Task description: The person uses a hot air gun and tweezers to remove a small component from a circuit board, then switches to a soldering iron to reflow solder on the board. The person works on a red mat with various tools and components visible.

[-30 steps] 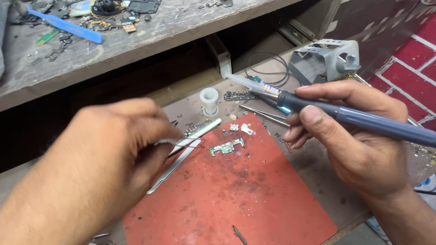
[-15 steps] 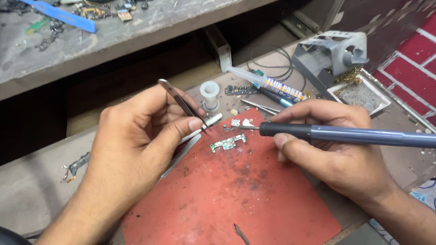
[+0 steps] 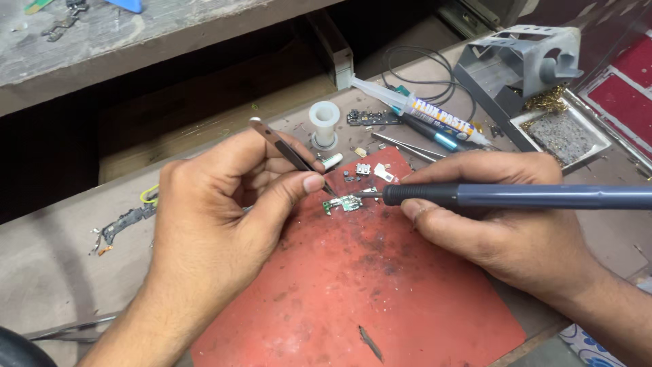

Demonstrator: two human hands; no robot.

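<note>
The board (image 3: 345, 202) lies between the hands: left hand (image 3: 224, 204) pinches tweezers (image 3: 288, 153), right hand (image 3: 502, 217) grips the iron (image 3: 516, 196); its tip blurs.

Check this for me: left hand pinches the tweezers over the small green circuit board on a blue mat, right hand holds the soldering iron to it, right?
Nearly: the mat is red, not blue, per the head view. The rest holds.

A small circuit board (image 3: 345, 202) lies on the mat (image 3: 353, 292), with what seems a spool (image 3: 324, 122) behind and a syringe (image 3: 414, 110) right of that.
</note>
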